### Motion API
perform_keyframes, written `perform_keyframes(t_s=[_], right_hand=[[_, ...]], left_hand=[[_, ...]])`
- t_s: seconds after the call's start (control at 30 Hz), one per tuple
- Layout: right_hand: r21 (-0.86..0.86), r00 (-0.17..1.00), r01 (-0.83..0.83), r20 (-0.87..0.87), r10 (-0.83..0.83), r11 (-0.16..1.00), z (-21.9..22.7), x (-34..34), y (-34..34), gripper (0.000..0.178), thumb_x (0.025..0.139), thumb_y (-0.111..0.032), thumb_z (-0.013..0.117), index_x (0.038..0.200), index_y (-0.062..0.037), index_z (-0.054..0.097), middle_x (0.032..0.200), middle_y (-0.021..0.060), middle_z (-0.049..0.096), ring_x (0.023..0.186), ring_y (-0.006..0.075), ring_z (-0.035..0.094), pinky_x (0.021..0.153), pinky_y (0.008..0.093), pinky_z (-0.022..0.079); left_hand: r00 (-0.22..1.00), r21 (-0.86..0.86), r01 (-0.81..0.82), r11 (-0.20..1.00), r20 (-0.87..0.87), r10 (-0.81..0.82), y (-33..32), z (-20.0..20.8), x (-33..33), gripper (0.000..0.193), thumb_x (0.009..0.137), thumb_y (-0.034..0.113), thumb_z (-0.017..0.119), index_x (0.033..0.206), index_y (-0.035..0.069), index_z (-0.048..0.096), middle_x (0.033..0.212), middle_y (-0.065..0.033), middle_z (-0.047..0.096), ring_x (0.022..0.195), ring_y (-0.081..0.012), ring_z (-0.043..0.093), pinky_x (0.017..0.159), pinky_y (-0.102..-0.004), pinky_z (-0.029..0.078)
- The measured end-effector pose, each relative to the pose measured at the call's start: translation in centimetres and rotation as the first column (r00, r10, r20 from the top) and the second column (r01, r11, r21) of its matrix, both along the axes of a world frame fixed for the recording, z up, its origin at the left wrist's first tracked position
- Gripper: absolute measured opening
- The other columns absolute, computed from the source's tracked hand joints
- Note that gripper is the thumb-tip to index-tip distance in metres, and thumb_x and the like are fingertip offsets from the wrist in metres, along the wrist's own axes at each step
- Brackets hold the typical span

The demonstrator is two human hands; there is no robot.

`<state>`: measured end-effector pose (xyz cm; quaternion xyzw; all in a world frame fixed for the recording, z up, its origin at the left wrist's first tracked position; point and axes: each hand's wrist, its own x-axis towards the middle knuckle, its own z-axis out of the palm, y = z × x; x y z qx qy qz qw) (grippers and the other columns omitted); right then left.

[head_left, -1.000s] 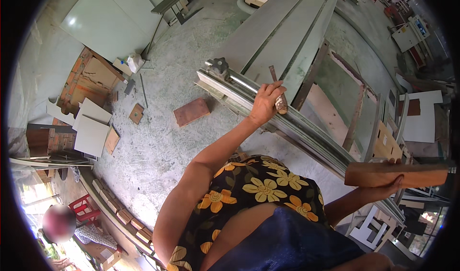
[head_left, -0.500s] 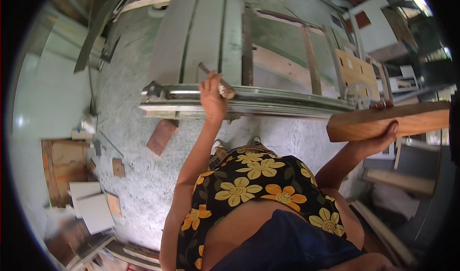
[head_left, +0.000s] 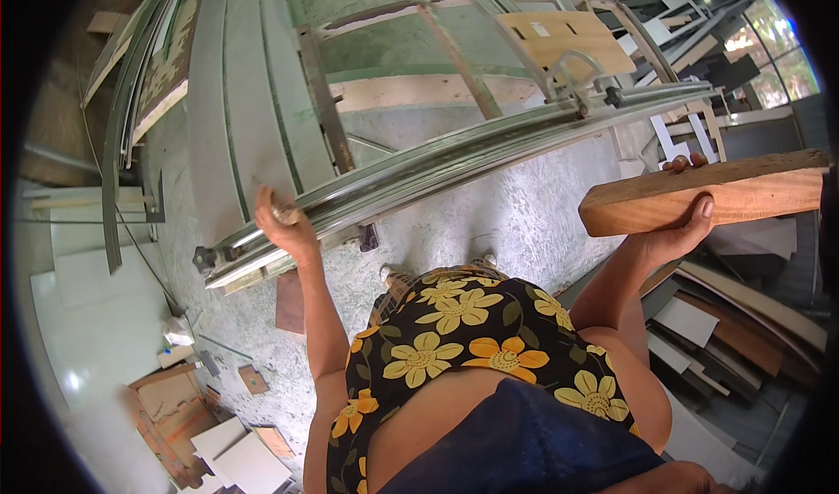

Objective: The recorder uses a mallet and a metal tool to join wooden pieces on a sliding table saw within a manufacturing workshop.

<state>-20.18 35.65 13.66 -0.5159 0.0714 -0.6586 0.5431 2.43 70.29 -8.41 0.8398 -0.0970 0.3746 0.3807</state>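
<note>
My right hand grips a thick, reddish-brown wooden block from below, thumb on the near side and fingertips over the far edge. The block is raised off to the right, roughly level. My left hand is closed round a short tool with a worn, pale-and-brown handle; the rest of the tool is mostly hidden by the fingers. This hand hovers at or just above the left part of a long metal rail; whether it touches the rail I cannot tell.
Beyond the rail lies a grey slatted table with an open frame beside it. A yellowish board rests near the rail's right part. Stacked boards lean at lower right. Loose panels and a reddish board lie at left.
The view has turned to the right, so the rail now slants up to the right. My left hand keeps the tool and appears nearer the rail's left end; the right hand still holds the wooden block.
</note>
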Motion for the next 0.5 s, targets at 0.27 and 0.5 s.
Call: perform_keyframes(t_s=[0.27,0.5], right_hand=[[-0.021,0.995,0.100,-0.024,-0.100,0.995,-0.7,-8.6,-10.8,0.066,0.079,-0.029,0.060,0.126,0.0083,0.032,0.106,0.0226,0.052,0.087,0.0259,0.053,0.078,0.0356,0.046],[-0.009,0.970,0.240,-0.048,-0.240,0.971,-2.0,-17.5,-19.9,0.065,0.078,-0.027,0.061,0.124,0.0094,0.033,0.107,0.0235,0.052,0.087,0.0261,0.053,0.080,0.0370,0.044]], left_hand=[[0.993,-0.350,0.063,0.935,0.115,-0.024,-13.3,6.2,-6.4,0.032,0.085,0.001,0.059,0.116,0.000,0.050,0.119,-0.0117,0.053,0.109,-0.0243,0.051,0.093,-0.0351,0.042],[0.940,-0.543,0.338,0.769,0.149,-0.308,-25.9,9.6,-11.3,0.031,0.085,-0.004,0.057,0.115,-0.002,0.047,0.120,-0.0155,0.053,0.107,-0.0216,0.053,0.091,-0.0319,0.046]])
